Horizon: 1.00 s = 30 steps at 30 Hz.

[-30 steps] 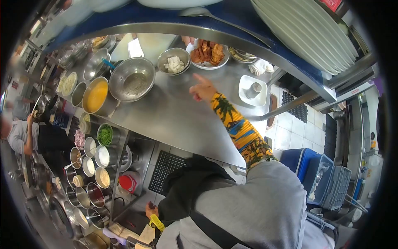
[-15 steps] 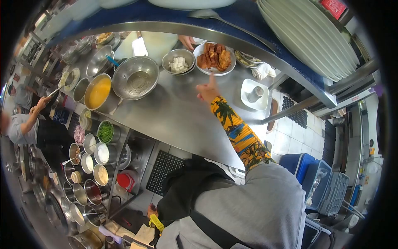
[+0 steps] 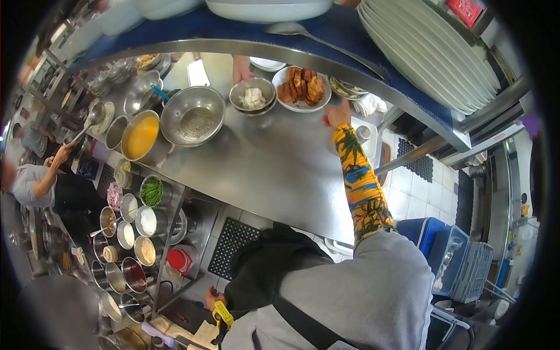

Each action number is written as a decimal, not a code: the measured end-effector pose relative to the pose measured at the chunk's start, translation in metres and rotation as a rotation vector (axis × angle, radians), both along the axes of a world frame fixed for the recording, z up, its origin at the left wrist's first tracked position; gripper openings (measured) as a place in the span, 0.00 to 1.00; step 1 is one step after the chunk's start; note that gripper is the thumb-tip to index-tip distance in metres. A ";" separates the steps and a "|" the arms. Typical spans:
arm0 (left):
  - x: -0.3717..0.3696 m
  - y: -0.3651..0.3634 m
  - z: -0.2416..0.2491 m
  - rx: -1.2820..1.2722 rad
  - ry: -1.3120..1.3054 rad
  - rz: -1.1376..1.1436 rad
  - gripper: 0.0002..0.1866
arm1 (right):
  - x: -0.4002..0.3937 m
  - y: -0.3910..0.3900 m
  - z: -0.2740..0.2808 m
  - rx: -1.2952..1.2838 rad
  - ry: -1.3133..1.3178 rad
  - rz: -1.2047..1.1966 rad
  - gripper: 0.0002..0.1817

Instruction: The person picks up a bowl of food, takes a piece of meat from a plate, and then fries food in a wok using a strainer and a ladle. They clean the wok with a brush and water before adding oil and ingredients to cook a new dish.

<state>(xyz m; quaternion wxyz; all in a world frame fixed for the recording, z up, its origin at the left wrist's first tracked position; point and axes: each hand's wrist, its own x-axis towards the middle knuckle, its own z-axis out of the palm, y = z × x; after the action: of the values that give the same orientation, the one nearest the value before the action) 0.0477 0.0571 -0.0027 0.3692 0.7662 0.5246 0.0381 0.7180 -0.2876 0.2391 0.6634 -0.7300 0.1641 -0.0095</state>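
My right hand (image 3: 336, 114), in a yellow patterned sleeve, hovers over the steel counter with its index finger stretched out and nothing held. It is nearest a white plate (image 3: 303, 106) of browned, fried pieces (image 3: 304, 84) and the stacked bowls (image 3: 348, 88) to its right. Low by my side hangs my left hand (image 3: 213, 297), above a yellow wristband; its fingers look loosely curled and apart, with nothing visible in them. Across the counter, another person's hand (image 3: 241, 69) is at the rim of a metal bowl (image 3: 252, 109) with white cubes (image 3: 253, 98).
A large steel bowl (image 3: 193, 116) and a pot of yellow liquid (image 3: 140, 136) stand left on the counter (image 3: 256, 157). A white square dish (image 3: 367, 144) lies right. Overhead runs a shelf edge (image 3: 233, 48) with plates (image 3: 426, 55). At left, a co-worker (image 3: 36, 182) holds a ladle (image 3: 93, 115).
My right hand has moved right, from below the plate towards the stacked bowls. The other person's hand has moved left to the bowl of white cubes. The co-worker's ladle has risen into clearer view.
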 end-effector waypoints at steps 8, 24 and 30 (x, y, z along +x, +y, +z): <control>-0.020 0.000 0.016 0.020 0.195 0.003 0.25 | 0.063 -0.012 -0.016 0.757 0.105 -0.366 0.08; 0.078 -0.024 0.089 0.110 -0.106 -0.099 0.25 | -0.037 0.078 -0.031 -0.863 -0.465 0.689 0.33; 0.076 -0.032 0.140 0.189 -0.176 0.092 0.22 | 0.159 0.025 -0.197 -1.307 -0.942 0.831 0.25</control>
<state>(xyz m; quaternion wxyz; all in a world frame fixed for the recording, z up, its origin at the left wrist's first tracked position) 0.1237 0.0251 0.1370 0.3377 0.7663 0.5190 0.1712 0.8765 -0.2625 0.0426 0.0652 -0.8821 -0.4390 -0.1580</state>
